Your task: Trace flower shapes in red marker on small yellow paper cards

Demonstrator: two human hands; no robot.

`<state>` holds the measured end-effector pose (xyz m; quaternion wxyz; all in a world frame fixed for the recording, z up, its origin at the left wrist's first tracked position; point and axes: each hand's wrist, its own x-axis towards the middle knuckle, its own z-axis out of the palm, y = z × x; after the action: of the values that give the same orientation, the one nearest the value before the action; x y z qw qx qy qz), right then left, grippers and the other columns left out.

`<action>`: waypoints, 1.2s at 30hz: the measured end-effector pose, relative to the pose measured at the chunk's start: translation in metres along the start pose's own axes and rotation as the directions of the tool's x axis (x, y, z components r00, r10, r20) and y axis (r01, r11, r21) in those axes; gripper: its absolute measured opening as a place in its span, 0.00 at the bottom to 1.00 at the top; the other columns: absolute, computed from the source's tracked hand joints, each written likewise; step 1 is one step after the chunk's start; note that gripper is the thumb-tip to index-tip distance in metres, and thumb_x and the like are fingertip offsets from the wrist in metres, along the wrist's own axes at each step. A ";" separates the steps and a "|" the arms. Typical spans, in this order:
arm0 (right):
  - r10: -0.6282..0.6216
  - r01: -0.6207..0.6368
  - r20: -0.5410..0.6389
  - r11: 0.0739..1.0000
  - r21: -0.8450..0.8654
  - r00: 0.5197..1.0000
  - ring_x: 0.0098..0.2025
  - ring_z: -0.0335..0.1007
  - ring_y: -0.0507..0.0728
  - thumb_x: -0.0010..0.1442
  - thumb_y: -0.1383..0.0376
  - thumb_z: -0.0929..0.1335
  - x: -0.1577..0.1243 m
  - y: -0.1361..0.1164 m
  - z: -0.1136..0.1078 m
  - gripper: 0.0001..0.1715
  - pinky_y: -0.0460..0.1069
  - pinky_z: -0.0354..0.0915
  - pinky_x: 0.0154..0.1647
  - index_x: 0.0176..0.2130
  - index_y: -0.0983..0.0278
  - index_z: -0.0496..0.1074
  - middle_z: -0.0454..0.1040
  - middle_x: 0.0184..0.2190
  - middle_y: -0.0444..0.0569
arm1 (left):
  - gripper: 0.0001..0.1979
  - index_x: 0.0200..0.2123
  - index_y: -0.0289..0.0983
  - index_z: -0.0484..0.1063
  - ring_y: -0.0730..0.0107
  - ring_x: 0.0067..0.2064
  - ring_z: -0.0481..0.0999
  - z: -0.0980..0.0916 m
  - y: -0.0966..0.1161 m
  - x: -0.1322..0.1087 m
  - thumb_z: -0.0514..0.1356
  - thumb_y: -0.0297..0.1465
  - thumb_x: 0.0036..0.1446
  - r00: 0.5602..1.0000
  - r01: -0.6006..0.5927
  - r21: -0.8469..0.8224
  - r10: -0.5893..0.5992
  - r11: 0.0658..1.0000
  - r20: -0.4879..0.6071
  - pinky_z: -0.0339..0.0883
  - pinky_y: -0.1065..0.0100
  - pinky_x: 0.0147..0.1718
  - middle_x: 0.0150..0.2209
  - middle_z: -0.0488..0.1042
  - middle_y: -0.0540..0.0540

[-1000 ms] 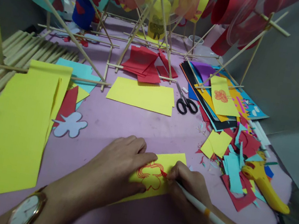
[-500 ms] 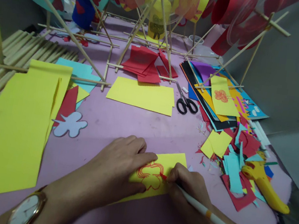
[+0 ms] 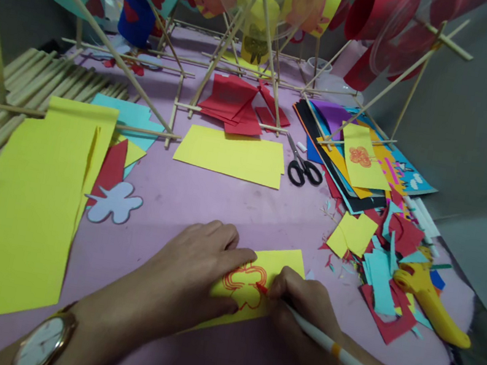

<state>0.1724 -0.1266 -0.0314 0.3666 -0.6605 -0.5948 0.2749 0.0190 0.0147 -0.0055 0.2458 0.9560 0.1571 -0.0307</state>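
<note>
My left hand (image 3: 203,269) lies on a small yellow paper piece (image 3: 289,262), pressing it against the table, with thumb and forefinger spread around a drawing. That drawing (image 3: 247,295) is a red-orange butterfly-like outline with doubled lines in its upper part. Pinched in my right hand (image 3: 305,299) is a white felt-tip marker (image 3: 337,351) with an orange band; its red tip touches the paper inside the outline. A pale lavender butterfly cutout (image 3: 115,203) lies left of my hands.
Black-handled scissors (image 3: 304,171) and a yellow strip (image 3: 229,155) lie ahead. Red pieces (image 3: 232,106) sit beneath stick frames (image 3: 228,36). Large yellow sheets (image 3: 28,209) and rolled sticks (image 3: 29,90) are left. Paper scraps (image 3: 379,277) and a yellow glue gun (image 3: 433,301) are right.
The marker tip has shifted slightly left within the outline, and my right hand has moved a little with it. My left hand and the paper stay put.
</note>
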 end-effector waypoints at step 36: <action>0.025 -0.021 -0.034 0.995 0.094 0.999 0.16 0.50 0.48 0.51 0.72 0.60 0.001 -0.002 0.003 0.07 0.43 0.49 0.18 0.26 0.60 0.59 0.57 0.16 0.36 | 0.23 0.49 0.47 0.67 0.61 0.40 0.65 0.001 -0.002 0.000 0.66 0.36 0.48 1.000 -0.020 0.009 0.021 1.000 -0.017 0.55 0.64 0.35 0.40 0.66 0.48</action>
<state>0.1691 -0.1247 -0.0314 0.4045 -0.6541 -0.5670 0.2951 0.0183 0.0154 -0.0074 0.2404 0.9589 0.1492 -0.0210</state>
